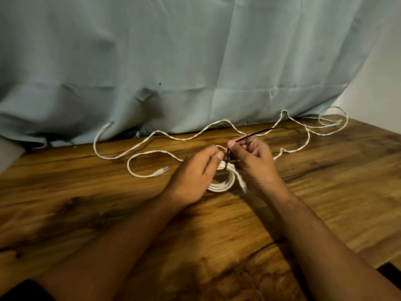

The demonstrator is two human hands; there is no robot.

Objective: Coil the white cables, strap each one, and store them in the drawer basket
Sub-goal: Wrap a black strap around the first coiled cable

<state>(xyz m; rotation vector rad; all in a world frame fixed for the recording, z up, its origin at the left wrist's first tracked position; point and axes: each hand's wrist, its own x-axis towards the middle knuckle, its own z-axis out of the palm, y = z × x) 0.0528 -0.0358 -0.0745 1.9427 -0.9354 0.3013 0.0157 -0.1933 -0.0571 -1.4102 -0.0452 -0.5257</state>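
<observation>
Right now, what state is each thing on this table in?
coiled cable: wound up, resting on the table, strap round it.
black strap: looped round the coil, tail sticking out up to the right.
loose cable: uncoiled, sprawled along the back.
left hand: holds the coil.
right hand: pinches the strap's tail.
table: bears both cables.

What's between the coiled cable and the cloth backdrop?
Head view: a loose white cable snaking over the wooden table, and the tail of the black strap.
</observation>
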